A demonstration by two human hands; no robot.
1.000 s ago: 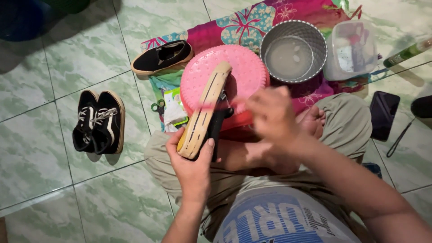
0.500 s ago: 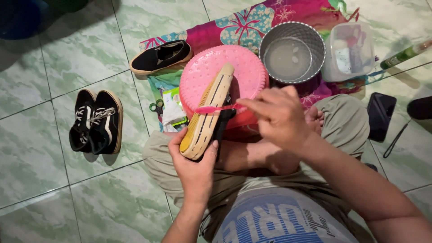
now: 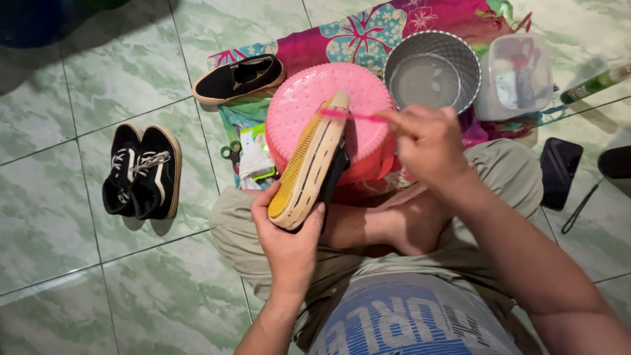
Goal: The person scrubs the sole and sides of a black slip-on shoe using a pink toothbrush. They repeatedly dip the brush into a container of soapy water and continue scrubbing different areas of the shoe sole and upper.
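Shoe (image 3: 309,167) clamped sole-up in left hand (image 3: 289,243), braced on pink tub (image 3: 299,108); right hand (image 3: 427,141) pinches pink toothbrush (image 3: 351,116) at toe edge.

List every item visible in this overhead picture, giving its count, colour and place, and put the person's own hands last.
shoe in hand: 1, black with tan sole, sole up over the stool.
toothbrush: 1, pink, on the shoe's toe.
stool: 1, pink, before the knees.
pair of shoes: 2, black, on floor tiles at left.
single shoe: 1, black, on the cloth edge.
bowl: 1, silver, on the cloth.
tub: 1, clear plastic, beside the bowl.
phone: 1, black, floor at right.
cloth: 1, floral magenta.
left hand: holds the shoe.
right hand: holds the toothbrush.
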